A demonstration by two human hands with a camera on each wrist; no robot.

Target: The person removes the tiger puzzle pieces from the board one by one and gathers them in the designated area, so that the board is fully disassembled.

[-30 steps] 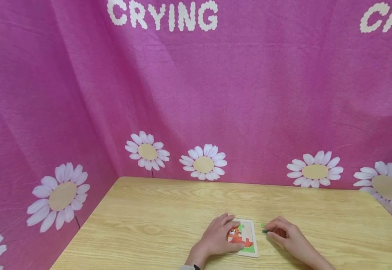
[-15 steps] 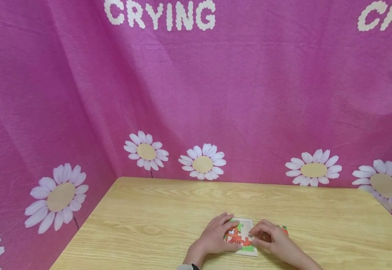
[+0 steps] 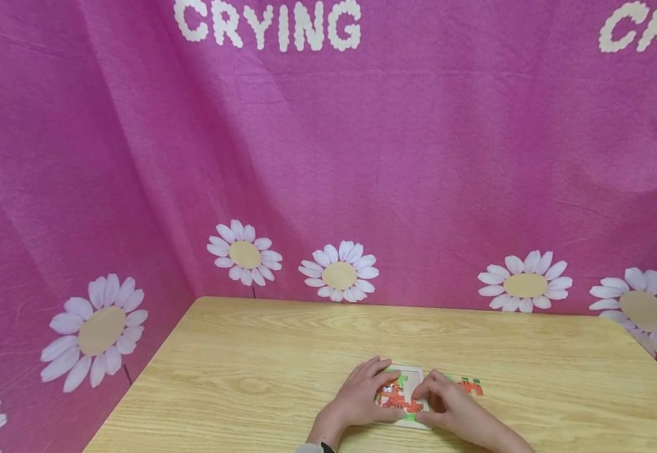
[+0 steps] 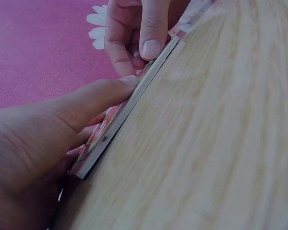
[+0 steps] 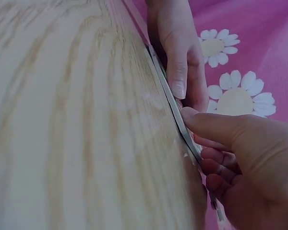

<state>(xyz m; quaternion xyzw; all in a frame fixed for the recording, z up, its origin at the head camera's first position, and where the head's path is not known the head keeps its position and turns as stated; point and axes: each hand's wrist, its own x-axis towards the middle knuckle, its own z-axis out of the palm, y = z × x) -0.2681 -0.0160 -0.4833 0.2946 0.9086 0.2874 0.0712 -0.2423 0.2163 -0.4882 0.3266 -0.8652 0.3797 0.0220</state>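
Note:
A small wooden jigsaw board with an orange tiger picture on green lies flat on the table. My left hand holds the board from its left side, thumb along the near edge and fingers spread over the far part. In the left wrist view the left thumb presses the rim. My right hand is over the board's right side, thumb and index finger bent together as if round a puzzle piece, which the hand hides. In the right wrist view the right thumb touches the board's edge.
Orange and green loose puzzle pieces lie on the table just right of the board, partly behind the right hand. The wood-grain table reaches back to a pink curtain with daisies, which also hangs at the left.
My right hand has moved left from beside the board, with a small green puzzle piece, to over its right side. Loose pieces beyond that hand have come into view. The left hand stays.

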